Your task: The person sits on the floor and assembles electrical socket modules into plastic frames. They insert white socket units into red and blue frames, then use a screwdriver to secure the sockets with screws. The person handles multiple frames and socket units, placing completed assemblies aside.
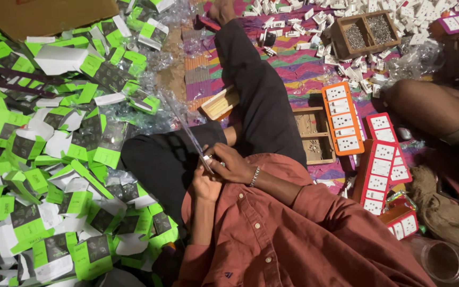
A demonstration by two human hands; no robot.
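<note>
While green cartons (54, 159) lie heaped on the left floor, the left hand (205, 186) and right hand (232, 165) together grasp a clear sleeve (187, 130) with a white part over the lap; orange socket strips (342, 118) lie right.

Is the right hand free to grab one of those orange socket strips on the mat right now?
Probably not at once: the right hand and left hand both grip a small white part. The orange socket strip lies unobstructed nearby.
</note>
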